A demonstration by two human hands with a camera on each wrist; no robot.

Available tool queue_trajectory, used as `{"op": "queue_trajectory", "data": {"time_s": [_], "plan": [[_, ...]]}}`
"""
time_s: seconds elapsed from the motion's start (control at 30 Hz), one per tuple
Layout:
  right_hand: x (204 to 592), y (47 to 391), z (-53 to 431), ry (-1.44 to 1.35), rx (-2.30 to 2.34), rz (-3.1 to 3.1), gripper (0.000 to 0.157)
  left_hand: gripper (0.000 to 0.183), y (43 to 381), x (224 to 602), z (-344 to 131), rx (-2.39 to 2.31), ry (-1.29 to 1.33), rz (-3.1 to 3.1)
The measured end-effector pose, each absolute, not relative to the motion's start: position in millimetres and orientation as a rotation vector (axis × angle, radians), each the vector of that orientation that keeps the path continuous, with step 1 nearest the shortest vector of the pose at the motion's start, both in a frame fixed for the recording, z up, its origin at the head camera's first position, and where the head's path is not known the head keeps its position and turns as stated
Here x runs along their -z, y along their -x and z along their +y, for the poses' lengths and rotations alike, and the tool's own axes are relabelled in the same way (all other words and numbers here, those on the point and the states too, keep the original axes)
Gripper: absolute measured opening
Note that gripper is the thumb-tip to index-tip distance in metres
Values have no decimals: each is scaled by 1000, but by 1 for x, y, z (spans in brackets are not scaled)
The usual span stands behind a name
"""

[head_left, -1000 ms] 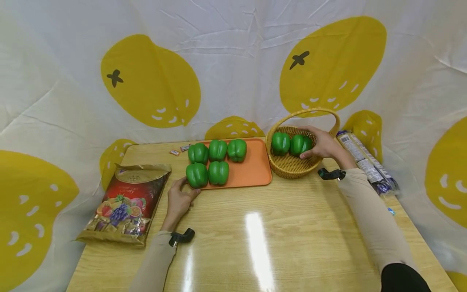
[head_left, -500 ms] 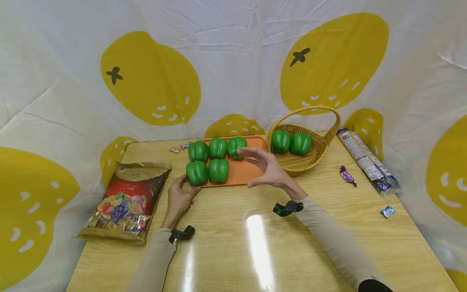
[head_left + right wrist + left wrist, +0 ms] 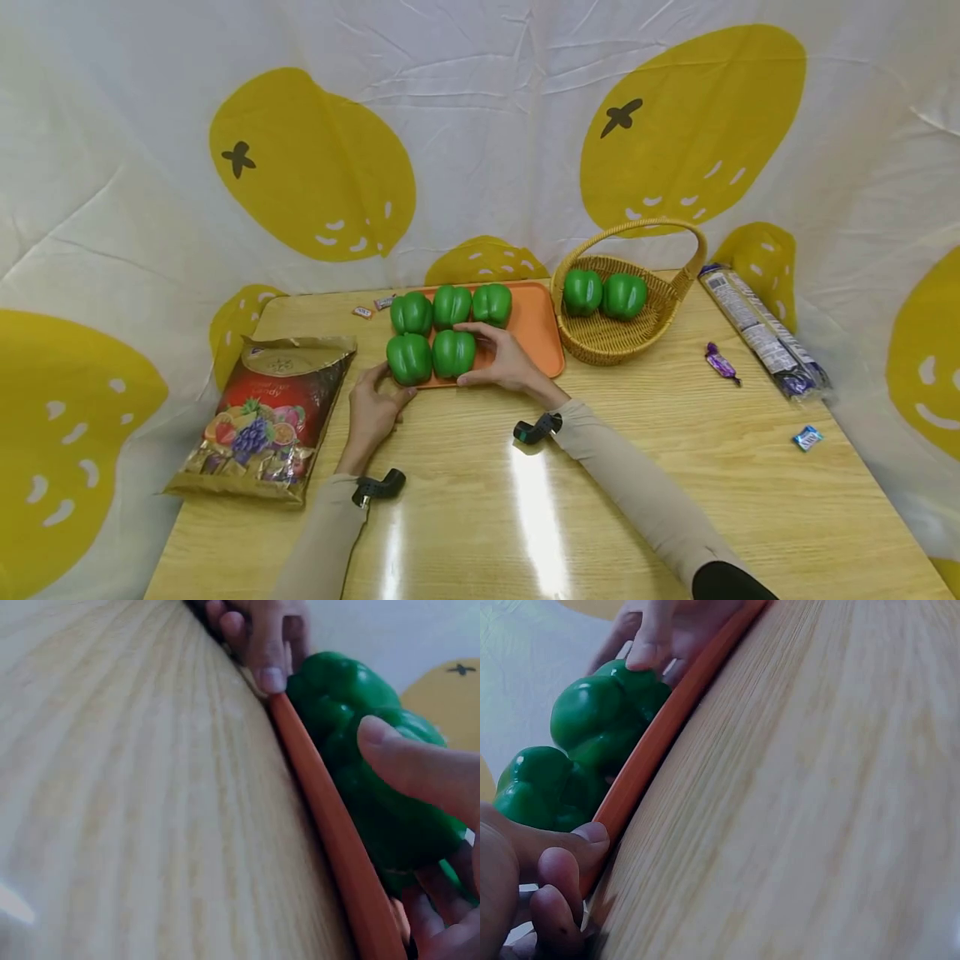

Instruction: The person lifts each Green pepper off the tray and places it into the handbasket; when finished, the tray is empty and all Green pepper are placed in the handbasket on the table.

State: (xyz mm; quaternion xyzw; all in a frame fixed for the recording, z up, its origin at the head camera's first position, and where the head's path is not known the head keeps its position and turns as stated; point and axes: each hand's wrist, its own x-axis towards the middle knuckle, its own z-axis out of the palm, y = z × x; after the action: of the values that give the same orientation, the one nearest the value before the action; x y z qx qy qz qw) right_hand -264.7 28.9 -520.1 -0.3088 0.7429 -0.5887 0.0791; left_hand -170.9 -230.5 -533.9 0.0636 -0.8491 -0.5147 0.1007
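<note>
An orange tray (image 3: 538,329) bears several green bell peppers in two rows. My left hand (image 3: 372,417) holds the tray's front left corner, its thumb on the rim and its fingers curled below, beside the front left pepper (image 3: 408,359). My right hand (image 3: 512,362) grips the front right bell pepper (image 3: 452,355) from its right side. In the right wrist view the thumb lies on this pepper (image 3: 397,817) and the other fingers reach behind its lower end. The pepper sits within the tray; whether it is lifted I cannot tell.
A wicker basket (image 3: 611,348) with two green peppers (image 3: 625,296) stands right of the tray. A candy bag (image 3: 258,425) lies at left. Further right are a long plastic package (image 3: 757,325), a purple candy (image 3: 722,363) and a blue candy (image 3: 807,437). Small wrappers (image 3: 363,312) lie behind.
My right hand has let go of a pepper in the basket, moved left across the tray and taken hold of the front right pepper. My left hand has stayed at the tray corner.
</note>
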Motion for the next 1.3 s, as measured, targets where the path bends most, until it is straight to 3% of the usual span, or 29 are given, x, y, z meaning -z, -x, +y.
{"op": "queue_trajectory", "data": {"time_s": [0.17,0.33,0.5,0.63,1.0,1.3], "plan": [[509,258,34,974,1744,2275,80,65,169,536,-230,1518,-182,-2505],[451,235,57,1148,1764,2187,78,62,168,539,-232,1528,-187,-2500],[386,230,108,1366,1766,2103,79,62,168,536,-234,1534,-199,-2497],[366,250,159,1377,1827,2086,82,63,170,533,-236,1560,-211,-2496],[406,308,240,977,1840,2198,78,62,172,532,-238,1558,-223,-2492],[437,313,253,735,1677,2242,79,62,171,535,-231,1577,-189,-2475]]}}
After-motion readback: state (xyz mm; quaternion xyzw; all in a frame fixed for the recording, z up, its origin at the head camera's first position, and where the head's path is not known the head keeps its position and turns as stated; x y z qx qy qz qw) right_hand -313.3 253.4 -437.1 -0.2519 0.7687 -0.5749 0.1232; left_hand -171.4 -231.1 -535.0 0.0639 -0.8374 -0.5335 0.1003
